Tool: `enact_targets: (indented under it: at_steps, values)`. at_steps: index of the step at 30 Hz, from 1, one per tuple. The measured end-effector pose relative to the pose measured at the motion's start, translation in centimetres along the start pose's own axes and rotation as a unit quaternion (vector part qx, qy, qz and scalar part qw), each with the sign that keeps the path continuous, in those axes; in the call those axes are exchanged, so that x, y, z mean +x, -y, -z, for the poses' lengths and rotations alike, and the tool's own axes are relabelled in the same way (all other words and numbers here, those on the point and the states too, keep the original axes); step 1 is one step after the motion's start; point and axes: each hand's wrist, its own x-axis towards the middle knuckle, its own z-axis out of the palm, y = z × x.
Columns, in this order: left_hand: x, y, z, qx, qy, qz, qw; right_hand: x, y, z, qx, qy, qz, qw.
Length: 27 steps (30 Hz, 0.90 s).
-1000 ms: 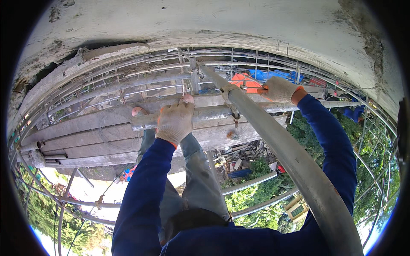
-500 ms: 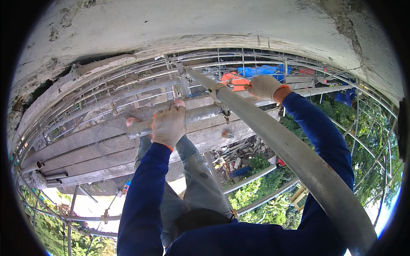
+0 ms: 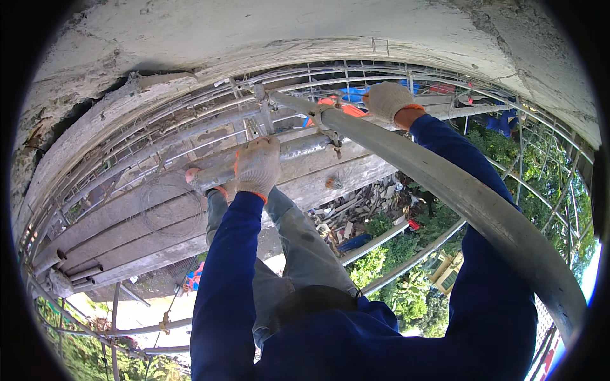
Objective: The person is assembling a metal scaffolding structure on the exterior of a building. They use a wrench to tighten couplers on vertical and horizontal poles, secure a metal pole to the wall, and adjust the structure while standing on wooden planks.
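Note:
My left hand (image 3: 258,166), in a whitish knit glove with an orange cuff, is wrapped over the horizontal scaffold pipe (image 3: 298,147). My right hand (image 3: 389,101), gloved alike, is closed on a slim metal wrench, mostly hidden by the fingers and blurred. It is beyond the long diagonal pipe (image 3: 432,168), near the coupler clamp (image 3: 325,120) where the two pipes meet. The diagonal pipe runs from an upright post (image 3: 264,108) down past my right arm.
Beneath me are wooden planks (image 3: 127,235) with a coil of thin wire (image 3: 166,206) on them. A rough concrete face (image 3: 273,32) hangs close overhead. Scaffold rails (image 3: 406,244) cross on the right, above rubble (image 3: 362,203) and greenery far below.
My right hand has moved farther away and slightly left. The view has shifted a little, and my left hand keeps its grip on the horizontal pipe.

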Motion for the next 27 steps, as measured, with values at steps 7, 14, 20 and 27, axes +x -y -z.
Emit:
enact_targets:
  at_steps: [7, 14, 20, 27]
  values:
    - [0.5, 0.3, -0.8, 0.002, -0.024, 0.01, 1.0, 1.9, -3.1, -2.5, -0.008, -0.008, 0.079, 0.997]
    - [0.4, 0.1, -0.8, 0.017, 0.006, 0.025, 1.0, 4.6, -4.0, -8.1, 0.102, -0.039, 0.16, 0.981]
    - [0.6, 0.1, -0.9, 0.037, 0.025, 0.036, 0.998, 8.3, -2.2, -10.9, 0.25, -0.065, 0.216, 0.941]
    - [0.3, -0.4, -0.7, 0.042, 0.025, 0.028, 0.998, 6.9, -4.1, -8.8, 0.123, 0.013, 0.224, 0.967]
